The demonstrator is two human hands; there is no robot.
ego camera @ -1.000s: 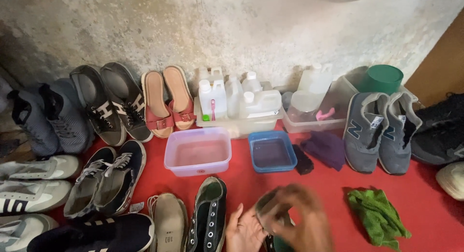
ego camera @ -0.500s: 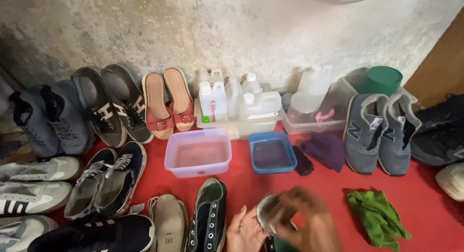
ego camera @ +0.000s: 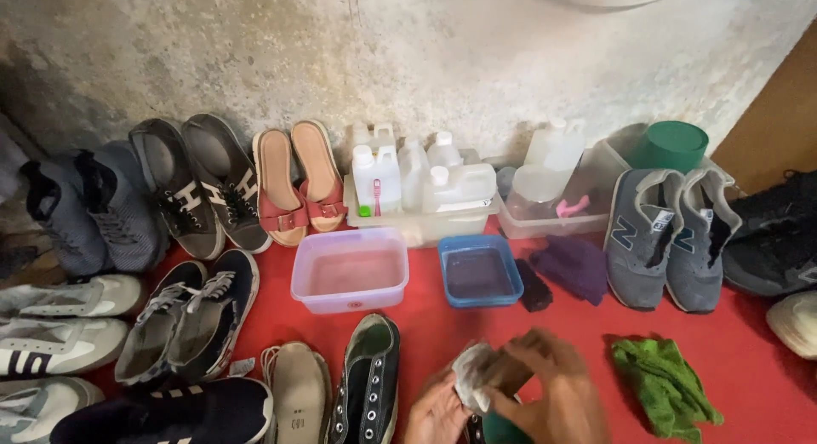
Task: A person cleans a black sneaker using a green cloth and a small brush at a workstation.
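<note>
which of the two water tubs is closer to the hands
The blue tub: smaller, right of the clear lilac-rimmed tub, and more directly ahead of the hands.

Both hands run off the bottom edge; the right hand (ego camera: 553,393) is motion-blurred and covers much of the pale cloth (ego camera: 472,376). What the left hand (ego camera: 436,410) grips underneath stays hidden

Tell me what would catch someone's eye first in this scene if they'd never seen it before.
Probably the bright red floor mat ringed with shoes, from grey sneakers on the right to red sandals against the stained wall. At its middle sit two tubs of water, a clear one and a blue one, before trays of white bottles. At the bottom edge, the left hand and right hand work a pale cloth, near a green rag.
</note>
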